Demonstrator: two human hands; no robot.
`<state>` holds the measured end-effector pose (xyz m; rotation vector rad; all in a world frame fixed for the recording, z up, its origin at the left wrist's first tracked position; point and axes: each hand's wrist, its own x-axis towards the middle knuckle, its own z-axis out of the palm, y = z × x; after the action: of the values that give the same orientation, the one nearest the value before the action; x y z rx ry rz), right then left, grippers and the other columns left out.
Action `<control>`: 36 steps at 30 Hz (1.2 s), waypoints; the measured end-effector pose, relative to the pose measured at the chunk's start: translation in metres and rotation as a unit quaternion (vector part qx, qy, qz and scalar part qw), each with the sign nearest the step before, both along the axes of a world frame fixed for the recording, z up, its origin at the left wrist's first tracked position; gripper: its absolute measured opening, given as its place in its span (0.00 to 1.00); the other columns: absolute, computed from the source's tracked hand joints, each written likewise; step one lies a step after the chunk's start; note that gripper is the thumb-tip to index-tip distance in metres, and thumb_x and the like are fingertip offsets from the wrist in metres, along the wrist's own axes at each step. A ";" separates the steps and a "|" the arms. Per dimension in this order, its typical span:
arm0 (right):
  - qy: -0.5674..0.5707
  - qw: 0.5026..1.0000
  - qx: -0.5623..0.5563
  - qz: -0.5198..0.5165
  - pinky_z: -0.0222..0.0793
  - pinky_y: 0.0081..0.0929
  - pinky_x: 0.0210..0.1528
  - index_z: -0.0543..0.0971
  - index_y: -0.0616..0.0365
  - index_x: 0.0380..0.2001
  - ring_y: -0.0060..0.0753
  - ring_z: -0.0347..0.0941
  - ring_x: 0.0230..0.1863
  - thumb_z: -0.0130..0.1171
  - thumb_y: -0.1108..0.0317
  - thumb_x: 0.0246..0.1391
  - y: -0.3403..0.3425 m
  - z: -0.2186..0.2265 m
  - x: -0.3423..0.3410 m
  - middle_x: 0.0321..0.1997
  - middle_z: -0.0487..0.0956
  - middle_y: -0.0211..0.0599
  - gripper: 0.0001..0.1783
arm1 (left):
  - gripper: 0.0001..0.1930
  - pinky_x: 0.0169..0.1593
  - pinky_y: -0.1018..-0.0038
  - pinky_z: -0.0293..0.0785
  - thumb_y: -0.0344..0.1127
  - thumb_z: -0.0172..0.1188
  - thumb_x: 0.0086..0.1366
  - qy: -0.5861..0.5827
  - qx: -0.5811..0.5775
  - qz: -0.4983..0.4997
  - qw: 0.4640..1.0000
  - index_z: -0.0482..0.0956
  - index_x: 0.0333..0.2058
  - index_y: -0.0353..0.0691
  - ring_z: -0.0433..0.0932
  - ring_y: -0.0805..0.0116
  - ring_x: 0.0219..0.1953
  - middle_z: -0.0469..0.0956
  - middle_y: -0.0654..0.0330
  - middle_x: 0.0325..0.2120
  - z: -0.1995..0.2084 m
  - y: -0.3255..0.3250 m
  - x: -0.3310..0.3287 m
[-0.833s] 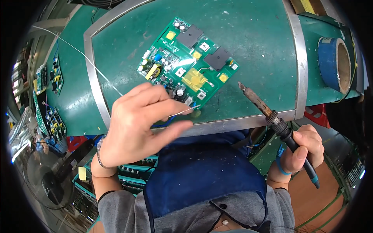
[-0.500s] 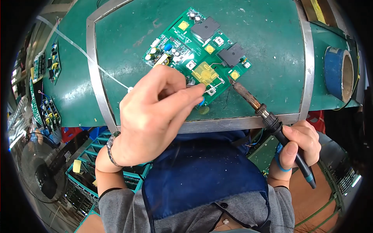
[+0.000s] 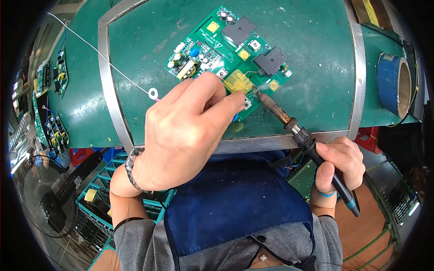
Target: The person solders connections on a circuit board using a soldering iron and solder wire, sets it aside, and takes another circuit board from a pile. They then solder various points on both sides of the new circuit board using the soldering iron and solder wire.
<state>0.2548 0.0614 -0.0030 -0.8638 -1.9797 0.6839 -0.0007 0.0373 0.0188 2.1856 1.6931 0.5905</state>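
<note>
your left hand [image 3: 181, 135] lay on the green circuit board [image 3: 228, 49] near the front edge of the green work mat [image 3: 316, 81], fingers together, seemingly pinching solder wire [image 3: 104, 56]. your right hand [image 3: 339, 165] gripped the soldering iron [image 3: 307, 142], its tip on the board's yellow part [image 3: 237, 82].

Grey long sleeves, dark blue apron [image 3: 235, 203], metal-link bracelet [image 3: 129, 168] on left wrist, blue band [image 3: 326, 194] around a right finger.
</note>
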 end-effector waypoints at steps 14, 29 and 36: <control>0.022 0.982 0.056 -0.179 0.59 0.22 0.19 0.76 0.61 0.27 0.26 0.64 0.15 0.55 0.52 0.58 -0.020 0.013 0.036 0.16 0.71 0.31 0.20 | 0.13 0.23 0.74 0.65 0.26 0.69 0.45 -0.039 -0.037 -0.072 0.996 0.84 0.34 0.41 0.71 0.69 0.20 0.69 0.64 0.19 0.018 -0.018 0.004; -0.091 0.841 0.127 -0.518 0.62 0.15 0.28 0.80 0.73 0.37 0.19 0.67 0.25 0.53 0.70 0.59 0.001 0.038 0.088 0.29 0.80 0.37 0.14 | 0.14 0.25 0.76 0.67 0.20 0.69 0.46 -0.103 0.028 0.095 0.990 0.83 0.34 0.39 0.71 0.71 0.21 0.71 0.61 0.22 0.020 -0.029 0.003; 0.000 0.931 0.150 -0.334 0.57 0.19 0.21 0.77 0.73 0.33 0.26 0.64 0.18 0.48 0.60 0.58 -0.006 0.032 0.072 0.21 0.74 0.43 0.21 | 0.14 0.23 0.75 0.64 0.20 0.69 0.45 -0.051 0.065 0.099 0.992 0.83 0.34 0.39 0.68 0.70 0.22 0.69 0.63 0.23 0.007 -0.031 -0.007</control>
<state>0.3268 0.0555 0.0287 -1.2413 -1.5757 -0.0138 -0.0075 0.0062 0.0258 2.0464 1.8774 0.8717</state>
